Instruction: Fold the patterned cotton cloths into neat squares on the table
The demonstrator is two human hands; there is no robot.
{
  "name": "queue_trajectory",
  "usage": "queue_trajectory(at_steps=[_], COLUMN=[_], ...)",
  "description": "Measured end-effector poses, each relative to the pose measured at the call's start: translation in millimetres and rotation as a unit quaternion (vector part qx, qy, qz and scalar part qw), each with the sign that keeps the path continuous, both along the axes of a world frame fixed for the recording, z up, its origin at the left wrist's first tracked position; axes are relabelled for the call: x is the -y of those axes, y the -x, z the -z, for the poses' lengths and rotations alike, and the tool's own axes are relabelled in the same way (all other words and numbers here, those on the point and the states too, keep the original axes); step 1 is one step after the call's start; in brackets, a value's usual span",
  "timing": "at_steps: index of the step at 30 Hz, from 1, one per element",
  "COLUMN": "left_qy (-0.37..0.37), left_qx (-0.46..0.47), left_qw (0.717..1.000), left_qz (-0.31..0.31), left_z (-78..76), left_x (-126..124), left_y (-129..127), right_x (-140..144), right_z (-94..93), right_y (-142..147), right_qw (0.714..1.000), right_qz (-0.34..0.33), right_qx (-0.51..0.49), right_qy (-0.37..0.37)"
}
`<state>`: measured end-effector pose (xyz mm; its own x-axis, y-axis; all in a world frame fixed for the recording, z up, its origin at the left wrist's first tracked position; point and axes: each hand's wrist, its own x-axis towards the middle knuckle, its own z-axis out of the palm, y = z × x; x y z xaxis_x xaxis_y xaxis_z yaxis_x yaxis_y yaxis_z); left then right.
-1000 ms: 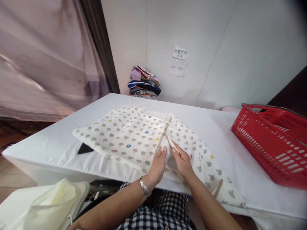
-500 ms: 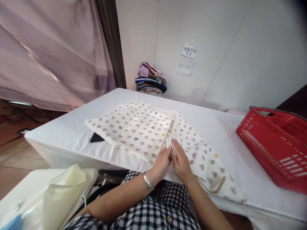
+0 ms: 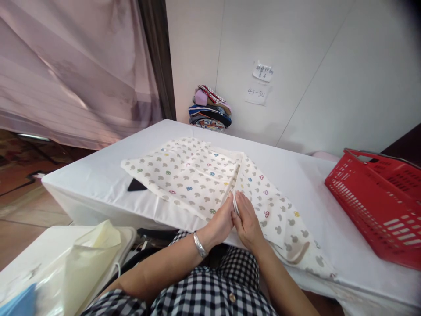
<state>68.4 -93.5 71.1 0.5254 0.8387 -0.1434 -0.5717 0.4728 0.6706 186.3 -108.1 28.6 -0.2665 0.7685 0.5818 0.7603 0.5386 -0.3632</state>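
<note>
Cotton cloth [image 3: 197, 175]: spread on table [image 3: 296, 175].
L hand [image 3: 219, 221] & R hand [image 3: 246, 219]: both pinching cloth's near fold.
Tip: keep edges aligned, smooth outward.

I'm looking into a makeshift clothes-sorting workroom.

I'm seeing a long table [image 3: 98, 175] draped in white cloth standing against plain wall panels, handwritten paper notes [image 3: 258, 83] taped up, a stack of folded garments [image 3: 210, 108] waiting at the wall, a red shopping basket [image 3: 378, 206] sitting alongside, and a curtain [image 3: 72, 74] hanging at the left.
</note>
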Motion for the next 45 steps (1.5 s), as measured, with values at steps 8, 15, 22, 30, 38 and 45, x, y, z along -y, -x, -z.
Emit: queue_trajectory(at_steps=[8, 15, 22, 30, 38, 45], left_qy=[-0.024, 0.036, 0.098, -0.059, -0.289, -0.385], left_qx=[-0.050, -0.119, -0.090, -0.254, -0.357, -0.355], left_qw=[0.991, 0.989, 0.991, 0.965, 0.888, 0.852], left_qz=[0.120, 0.075, -0.004, -0.035, 0.035, -0.011], left_z=[-2.3, 4.9, 3.1, 15.1, -9.5, -6.1], left_x=[-15, -17, -14, -13, -18, -53], left_y=[8, 3, -3, -15, -31, -23], right_x=[5, 6, 15, 19, 9, 19], right_z=[-2.6, -2.1, -1.1, 10.0, -16.8, -92.3], right_y=[-5, 2, -2, -4, -50, -137], right_qw=[0.998, 0.993, 0.998, 0.992, 0.977, 0.817], right_qz=[0.017, 0.034, 0.018, 0.101, 0.151, 0.210], right_qx=[0.057, 0.110, 0.054, 0.039, -0.151, -0.518], right_qy=[0.017, 0.017, -0.031, -0.063, 0.016, 0.142])
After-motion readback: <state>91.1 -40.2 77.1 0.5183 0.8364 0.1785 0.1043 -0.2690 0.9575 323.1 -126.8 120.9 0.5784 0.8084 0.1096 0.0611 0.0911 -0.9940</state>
